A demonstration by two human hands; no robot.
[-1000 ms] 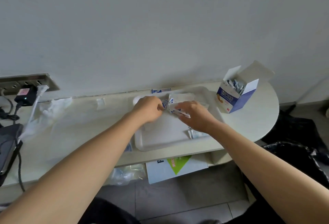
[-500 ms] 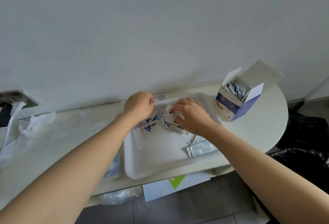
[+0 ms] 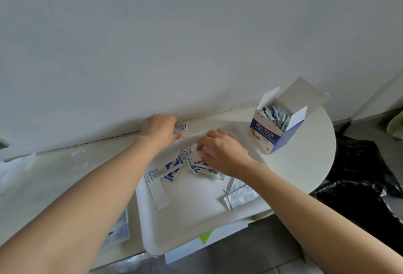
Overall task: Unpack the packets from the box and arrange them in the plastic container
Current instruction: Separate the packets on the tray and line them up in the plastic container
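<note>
Head | right grip (image 3: 222, 153) pinches packets (image 3: 201, 166) in container (image 3: 192, 212) | left grip (image 3: 160, 129): cannot tell

Both forearms stretched forward, left hand (image 3: 160, 128) palm down, fingers curled; right hand (image 3: 222, 153) pinching packets (image 3: 196, 166)

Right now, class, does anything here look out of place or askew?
Yes. One stray packet lies outside the plastic container, against the wall beside the left hand. The packets inside form a criss-crossed heap, partly under the right hand, rather than neat rows.
</note>
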